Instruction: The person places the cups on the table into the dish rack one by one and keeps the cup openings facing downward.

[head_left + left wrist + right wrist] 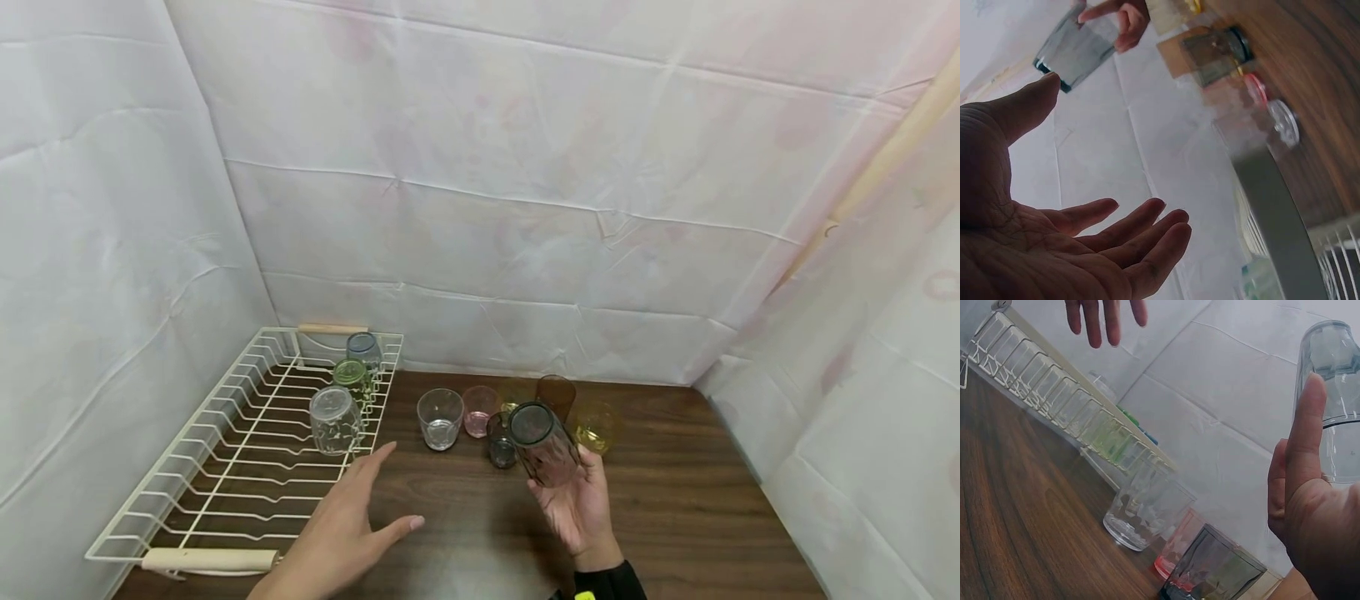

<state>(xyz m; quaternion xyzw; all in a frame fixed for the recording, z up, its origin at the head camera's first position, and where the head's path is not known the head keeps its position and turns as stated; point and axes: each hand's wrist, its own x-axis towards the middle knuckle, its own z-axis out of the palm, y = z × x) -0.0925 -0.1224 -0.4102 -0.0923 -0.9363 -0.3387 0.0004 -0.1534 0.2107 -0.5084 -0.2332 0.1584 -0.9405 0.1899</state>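
My right hand (573, 504) grips a grey-tinted glass (543, 450) near its rim, above the table. The glass is tilted, with its thick base up; in the right wrist view the fingers wrap its side. My left hand (345, 521) is held in the air beside the rack's right edge, fingers extended, thumb apart, touching nothing. Nearest it in the rack is an upturned clear glass (335, 421). Behind the held glass, upright on the table, stand a clear glass (440, 419), a pink glass (480, 410) and a small dark grey glass (502, 442).
A cream wire dish rack (210, 558) with wooden handles stands at left, also holding a green glass (351, 377) and a bluish glass (363, 348). An amber glass (556, 393) and a yellow glass (595, 429) stand behind my right hand. White sheeting (487, 233) encloses the table.
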